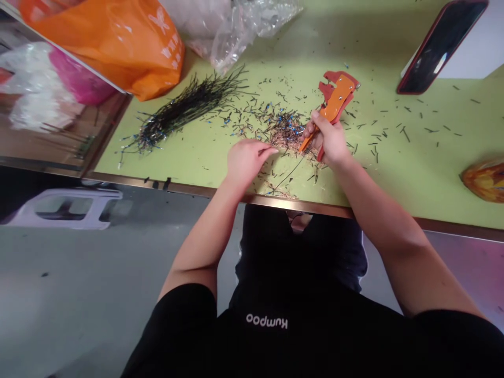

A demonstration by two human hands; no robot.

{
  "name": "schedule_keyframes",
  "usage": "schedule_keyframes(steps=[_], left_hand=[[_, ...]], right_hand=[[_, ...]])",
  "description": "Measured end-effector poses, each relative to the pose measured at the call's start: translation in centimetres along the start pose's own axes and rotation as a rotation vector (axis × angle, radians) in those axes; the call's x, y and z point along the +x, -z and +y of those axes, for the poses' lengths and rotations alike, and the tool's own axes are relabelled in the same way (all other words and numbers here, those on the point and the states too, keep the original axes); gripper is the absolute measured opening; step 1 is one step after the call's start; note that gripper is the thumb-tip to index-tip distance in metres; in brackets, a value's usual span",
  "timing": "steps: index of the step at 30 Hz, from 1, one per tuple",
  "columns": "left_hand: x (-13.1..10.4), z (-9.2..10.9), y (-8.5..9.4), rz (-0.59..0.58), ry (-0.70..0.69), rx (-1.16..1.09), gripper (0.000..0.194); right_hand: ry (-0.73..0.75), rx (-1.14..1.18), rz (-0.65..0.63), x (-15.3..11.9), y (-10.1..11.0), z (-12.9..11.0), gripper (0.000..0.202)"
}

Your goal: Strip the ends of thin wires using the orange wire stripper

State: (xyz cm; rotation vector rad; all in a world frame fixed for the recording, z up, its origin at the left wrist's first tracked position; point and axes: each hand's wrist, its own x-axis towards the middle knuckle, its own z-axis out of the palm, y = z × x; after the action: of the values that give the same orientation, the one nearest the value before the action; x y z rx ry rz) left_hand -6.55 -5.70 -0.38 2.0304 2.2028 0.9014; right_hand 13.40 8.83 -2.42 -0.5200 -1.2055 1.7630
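Observation:
My right hand is wrapped around the handles of an orange and red wire stripper, whose jaws point away from me over the table. My left hand is closed, thumb and fingertips pinched together at the near left side of the scrap pile; whatever is in the pinch is too small to make out. Between the hands lies a pile of wire scraps, mixing black cut pieces, blue bits and copper-coloured strands. A single thin black wire runs just below the pile. To the left rests a bundle of black wires.
An orange bag and clear plastic bags occupy the back left. At the back right a phone leans on a white box. A brown and yellow object sits at the right edge. Below left is a pale plastic stool.

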Motion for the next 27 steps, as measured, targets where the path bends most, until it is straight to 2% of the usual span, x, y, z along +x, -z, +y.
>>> schedule_keyframes(steps=[2,5,7,9,10,12,15,18,21,24,27], left_hand=[[1.3,-0.2,0.1,-0.029,0.052,-0.094,0.032],[3.1,1.3,0.1,-0.092,0.121,-0.352,0.037],[4.4,3.0,-0.2,-0.208,0.134,-0.499,0.037],[5.6,4.8,-0.8,-0.364,0.132,-0.563,0.035],[6.1,5.5,-1.1,-0.406,0.133,-0.572,0.035],[6.9,6.7,-2.0,-0.412,0.148,-0.575,0.039],[7.4,7.4,-3.3,-0.417,0.156,-0.663,0.038],[7.4,7.0,-4.4,-0.405,0.116,-0.779,0.029],[7.1,6.0,-4.3,-0.372,0.075,-0.747,0.017],[7.1,4.7,-3.3,-0.167,-0.027,-0.522,0.021],[7.4,3.8,-2.3,0.047,-0.103,-0.422,0.027]], right_hand=[[-0.006,-0.018,0.002,0.0,0.1,0.0,0.056],[-0.001,-0.058,0.014,-0.1,0.2,0.0,0.055],[0.01,-0.096,0.016,-0.3,0.1,-0.2,0.053],[0.03,-0.13,0.018,-0.5,0.0,-0.5,0.052],[0.049,-0.14,0.031,-0.7,0.0,-0.7,0.052],[0.087,-0.154,0.08,-0.8,0.0,-1.1,0.052],[0.106,-0.141,0.192,-0.7,0.3,-1.4,0.049],[0.073,-0.116,0.232,-0.6,0.4,-1.5,0.047],[0.026,-0.086,0.178,-0.9,0.1,-1.7,0.048],[-0.026,-0.099,0.127,-1.6,-0.4,-2.1,0.048],[-0.11,-0.06,0.063,-2.0,-0.7,-2.6,0.046]])
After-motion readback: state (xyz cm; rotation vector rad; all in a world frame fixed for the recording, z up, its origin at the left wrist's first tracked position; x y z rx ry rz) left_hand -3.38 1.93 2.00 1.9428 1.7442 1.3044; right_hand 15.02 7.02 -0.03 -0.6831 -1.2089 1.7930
